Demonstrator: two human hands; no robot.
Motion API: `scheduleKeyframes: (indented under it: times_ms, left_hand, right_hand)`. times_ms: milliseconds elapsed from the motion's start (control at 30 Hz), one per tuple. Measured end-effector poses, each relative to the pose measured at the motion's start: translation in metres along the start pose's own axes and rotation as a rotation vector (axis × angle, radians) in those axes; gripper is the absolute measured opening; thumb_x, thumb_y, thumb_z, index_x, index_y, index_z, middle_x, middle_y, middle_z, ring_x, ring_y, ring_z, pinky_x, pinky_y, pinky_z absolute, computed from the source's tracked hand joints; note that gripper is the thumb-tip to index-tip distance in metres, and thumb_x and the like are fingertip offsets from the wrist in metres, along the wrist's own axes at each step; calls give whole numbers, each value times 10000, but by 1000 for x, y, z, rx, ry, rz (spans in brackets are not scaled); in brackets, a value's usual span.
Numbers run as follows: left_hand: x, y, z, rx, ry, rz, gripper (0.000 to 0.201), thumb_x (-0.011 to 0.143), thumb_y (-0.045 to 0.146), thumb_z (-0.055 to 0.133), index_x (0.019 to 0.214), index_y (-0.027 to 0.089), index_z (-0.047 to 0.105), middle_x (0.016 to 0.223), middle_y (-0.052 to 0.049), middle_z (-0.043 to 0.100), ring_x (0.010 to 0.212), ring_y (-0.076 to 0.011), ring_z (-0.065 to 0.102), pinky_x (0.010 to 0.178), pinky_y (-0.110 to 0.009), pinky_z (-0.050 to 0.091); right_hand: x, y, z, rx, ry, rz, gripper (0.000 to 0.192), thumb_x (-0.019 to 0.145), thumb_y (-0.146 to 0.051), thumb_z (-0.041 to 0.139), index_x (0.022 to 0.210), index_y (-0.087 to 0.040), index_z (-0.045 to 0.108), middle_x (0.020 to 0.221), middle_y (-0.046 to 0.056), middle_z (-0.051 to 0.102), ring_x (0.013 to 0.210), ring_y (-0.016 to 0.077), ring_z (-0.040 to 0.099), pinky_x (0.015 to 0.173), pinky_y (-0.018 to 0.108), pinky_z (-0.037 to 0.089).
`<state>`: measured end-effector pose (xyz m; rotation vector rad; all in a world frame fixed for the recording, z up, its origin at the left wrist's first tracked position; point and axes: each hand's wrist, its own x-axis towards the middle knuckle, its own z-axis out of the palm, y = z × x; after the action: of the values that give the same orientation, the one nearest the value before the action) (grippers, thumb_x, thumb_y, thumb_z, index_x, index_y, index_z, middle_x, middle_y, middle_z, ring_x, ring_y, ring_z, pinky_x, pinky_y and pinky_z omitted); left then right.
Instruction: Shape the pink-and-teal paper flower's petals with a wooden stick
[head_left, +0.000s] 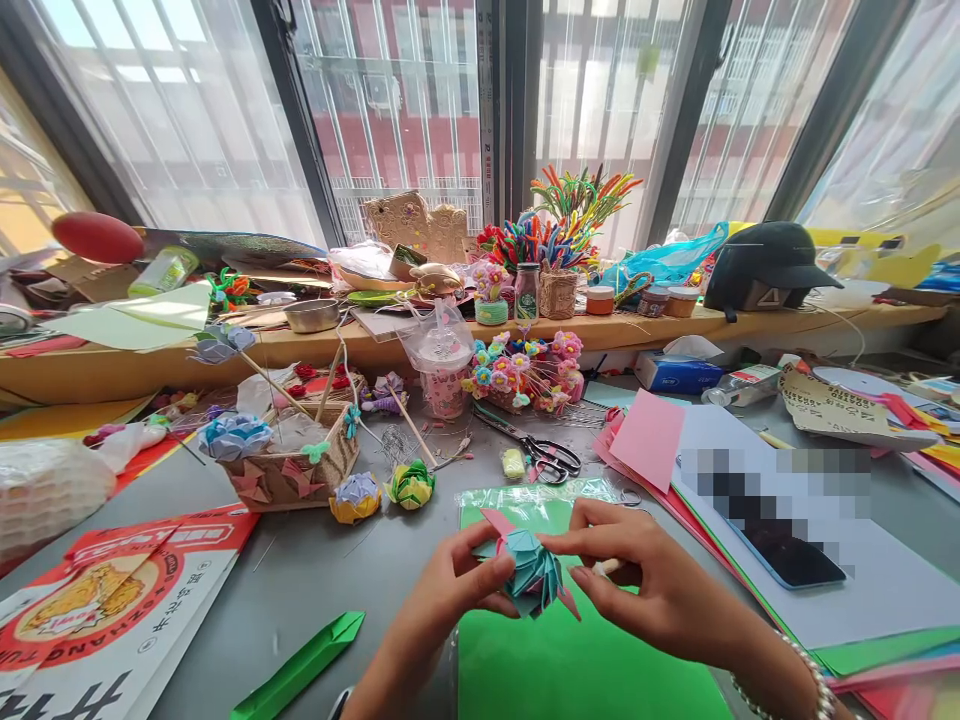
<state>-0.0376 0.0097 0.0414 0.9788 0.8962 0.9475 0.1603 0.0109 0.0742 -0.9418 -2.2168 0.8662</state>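
Observation:
Both of my hands hold a folded paper flower [531, 572] of teal and pink paper, low in the middle of the view. My left hand [457, 585] pinches its left side with thumb and fingers. My right hand [643, 575] grips its right side, fingers curled over the top. Under the flower lies a green paper sheet [577, 670] on the grey table [322, 570]. A bracelet sits on my right wrist.
Scissors [541, 452] lie just beyond the green sheet. Finished paper flowers [411, 484] and a basket [289, 470] stand to the left, a folded green strip [300, 668] near the front edge. A phone [787, 552] rests on stacked coloured paper at right. The windowsill is crowded with craft supplies.

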Motion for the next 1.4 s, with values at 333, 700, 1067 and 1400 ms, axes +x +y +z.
scheduleKeyframes:
  times_ms: [333,700,1067,1400]
  left_hand:
    - [4,-5,-7,34,-5,66,547,603,537,687,947,128,569,693,-43,685,543,-143,646,472,-182,494]
    - [-2,-6,5,40,189,319,565,619,423,729,1094,239,486,758,35,564,579,-103,606,572,-199,479]
    - [0,-10,10,-69,136,491,663,640,363,733,1197,288,383,846,20,565,792,-164,579,719,-250,455]
    - [-5,-21,16,232,230,520,560,609,264,766,1068,305,448,1016,13,561,867,-154,569,794,-238,415]
  right_hand:
    - [4,13,7,39,-10,-10,424,782,-227,622,1197,-260,544,742,-15,501,524,71,388,445,167,296]
    - [9,11,6,44,168,15,335,809,-473,545,856,-178,695,678,22,646,564,123,501,534,213,355]
    - [7,1,10,-7,213,4,369,845,-477,474,791,-164,662,608,4,567,514,108,431,493,216,315]
    - [8,3,21,-18,192,-4,276,834,-411,524,793,-170,652,613,-5,557,522,102,421,482,210,309]
